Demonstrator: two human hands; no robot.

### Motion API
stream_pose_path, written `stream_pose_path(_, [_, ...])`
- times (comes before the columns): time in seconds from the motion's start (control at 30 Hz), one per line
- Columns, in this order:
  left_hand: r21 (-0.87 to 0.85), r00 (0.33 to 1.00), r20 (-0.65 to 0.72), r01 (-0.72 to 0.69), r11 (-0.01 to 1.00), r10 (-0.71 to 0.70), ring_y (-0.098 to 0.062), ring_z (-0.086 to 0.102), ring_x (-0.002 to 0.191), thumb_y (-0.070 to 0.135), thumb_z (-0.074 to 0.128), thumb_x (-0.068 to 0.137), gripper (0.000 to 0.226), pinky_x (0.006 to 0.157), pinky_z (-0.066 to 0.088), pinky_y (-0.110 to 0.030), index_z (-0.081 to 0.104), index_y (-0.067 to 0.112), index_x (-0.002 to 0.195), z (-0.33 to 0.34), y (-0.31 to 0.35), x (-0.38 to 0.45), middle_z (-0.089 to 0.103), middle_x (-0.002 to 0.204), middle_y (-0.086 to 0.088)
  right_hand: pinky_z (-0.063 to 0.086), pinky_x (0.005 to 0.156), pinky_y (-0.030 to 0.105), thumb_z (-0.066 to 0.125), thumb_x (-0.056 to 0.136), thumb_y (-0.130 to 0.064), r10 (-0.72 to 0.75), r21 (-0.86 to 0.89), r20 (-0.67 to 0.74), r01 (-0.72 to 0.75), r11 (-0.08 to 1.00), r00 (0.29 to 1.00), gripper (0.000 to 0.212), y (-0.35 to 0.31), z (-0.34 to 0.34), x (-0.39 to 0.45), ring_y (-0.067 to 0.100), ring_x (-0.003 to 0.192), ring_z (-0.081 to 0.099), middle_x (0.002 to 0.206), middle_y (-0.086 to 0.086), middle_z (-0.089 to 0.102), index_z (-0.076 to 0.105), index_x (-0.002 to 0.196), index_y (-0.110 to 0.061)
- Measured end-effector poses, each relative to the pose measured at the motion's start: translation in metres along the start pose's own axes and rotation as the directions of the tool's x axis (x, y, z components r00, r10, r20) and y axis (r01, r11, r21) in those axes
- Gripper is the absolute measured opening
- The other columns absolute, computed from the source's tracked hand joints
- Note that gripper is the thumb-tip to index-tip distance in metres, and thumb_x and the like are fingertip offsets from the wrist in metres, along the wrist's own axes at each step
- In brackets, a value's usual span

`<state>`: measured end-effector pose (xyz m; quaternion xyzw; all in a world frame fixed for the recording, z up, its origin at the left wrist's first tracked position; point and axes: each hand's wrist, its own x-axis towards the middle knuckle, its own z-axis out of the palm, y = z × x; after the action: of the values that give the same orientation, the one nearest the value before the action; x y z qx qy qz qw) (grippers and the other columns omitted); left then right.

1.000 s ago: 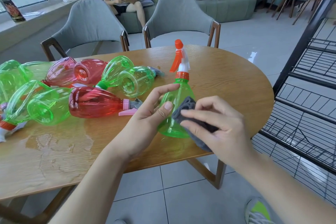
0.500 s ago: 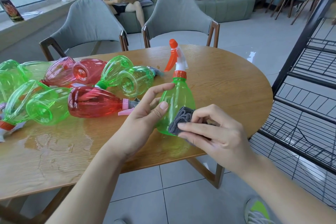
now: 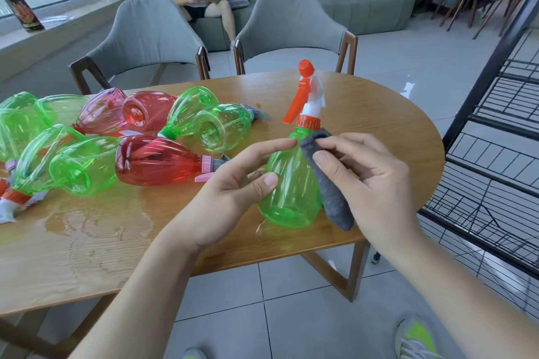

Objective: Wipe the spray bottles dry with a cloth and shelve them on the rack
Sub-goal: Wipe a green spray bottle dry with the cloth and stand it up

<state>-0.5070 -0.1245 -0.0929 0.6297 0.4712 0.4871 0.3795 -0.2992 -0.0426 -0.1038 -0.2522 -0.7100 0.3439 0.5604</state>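
Green spray bottle (image 3: 288, 183) upright, seemingly empty, L hand (image 3: 230, 192) grip holding it, R hand (image 3: 370, 183) pinching cloth (image 3: 329, 183)

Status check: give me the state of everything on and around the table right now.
Green spray bottle: upright, held.
Grey cloth: pressed on its side.
Left hand: steadies bottle.
Right hand: grips cloth.
Other bottles: lying down.
Table: wet patch at left.
Rack: visible shelves bare.

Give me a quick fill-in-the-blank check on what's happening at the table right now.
1. The right hand presses a grey ____ against the upright green bottle.
2. That bottle's trigger is ____ in colour.
3. The left hand steadies the ____ bottle.
4. The red bottle with the pink collar lies on its ____.

Missing words: cloth; orange; green; side
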Motion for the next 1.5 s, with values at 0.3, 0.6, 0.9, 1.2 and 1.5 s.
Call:
stream_pose_path(0.3, [-0.096, 0.999, -0.03, 0.013, 0.995, -0.016, -0.008, 0.052, 0.143, 0.02, 0.048, 0.108, 0.043, 0.111, 0.046, -0.029, 0.052, 0.025, 0.15, 0.017, 0.0, 0.004, 0.06, 0.151, 0.01, 0.049, 0.084, 0.018, 0.077, 0.091, -0.026, -0.178, -0.192, 0.057, 0.186, 0.964, 0.982, 0.018, 0.0, -0.006, -0.007, 0.01, 0.095, 0.065, 0.101, -0.008, 0.066, 0.08, 0.108, -0.02])
stream_pose_path(0.6, [-0.163, 0.998, -0.004, 0.057, 0.985, -0.058, -0.026, 0.055, 0.142, 0.033, 0.056, 0.104, 0.047, 0.117, 0.043, -0.05, 0.054, 0.035, 0.15, 0.011, -0.002, 0.006, 0.062, 0.147, -0.004, 0.049, 0.078, 0.019, 0.084, 0.087, -0.016, -0.286, -0.222, 0.149, 0.314, 0.923, 0.947, 0.016, 0.003, -0.007, -0.016, 0.011, 0.086, 0.065, 0.096, 0.001, 0.065, 0.082, 0.103, -0.011])
stream_pose_path(0.9, [-0.26, 0.997, 0.017, 0.072, 0.963, -0.069, -0.034, 0.061, 0.134, 0.03, 0.06, 0.1, 0.051, 0.106, 0.052, -0.045, 0.052, 0.03, 0.151, 0.008, -0.002, 0.006, 0.063, 0.145, -0.014, 0.047, 0.082, 0.015, 0.081, 0.089, -0.017, -0.315, -0.264, 0.095, 0.329, 0.907, 0.944, 0.019, 0.002, -0.002, -0.016, 0.01, 0.09, 0.063, 0.098, 0.002, 0.065, 0.082, 0.106, -0.009])
stream_pose_path(1.2, [-0.369, 0.994, -0.009, 0.094, 0.925, -0.105, -0.031, 0.07, 0.114, 0.03, 0.057, 0.1, 0.052, 0.093, 0.057, -0.036, 0.05, 0.031, 0.152, 0.009, -0.002, 0.006, 0.074, 0.117, -0.012, 0.051, 0.077, 0.029, 0.083, 0.091, -0.011, -0.501, -0.266, 0.318, 0.583, 0.767, 0.805, 0.015, 0.009, -0.001, -0.024, 0.023, 0.082, 0.061, 0.091, 0.01, 0.067, 0.082, 0.104, -0.004])
stream_pose_path(1.5, [-0.393, 0.995, -0.01, 0.088, 0.915, -0.1, -0.033, 0.069, 0.118, 0.025, 0.055, 0.102, 0.05, 0.093, 0.057, -0.038, 0.051, 0.028, 0.152, 0.009, -0.004, 0.005, 0.07, 0.128, -0.019, 0.052, 0.077, 0.026, 0.084, 0.09, -0.011, -0.483, -0.258, 0.282, 0.55, 0.794, 0.829, 0.019, 0.014, -0.011, -0.024, 0.022, 0.083, 0.063, 0.093, 0.01, 0.067, 0.082, 0.108, -0.006])
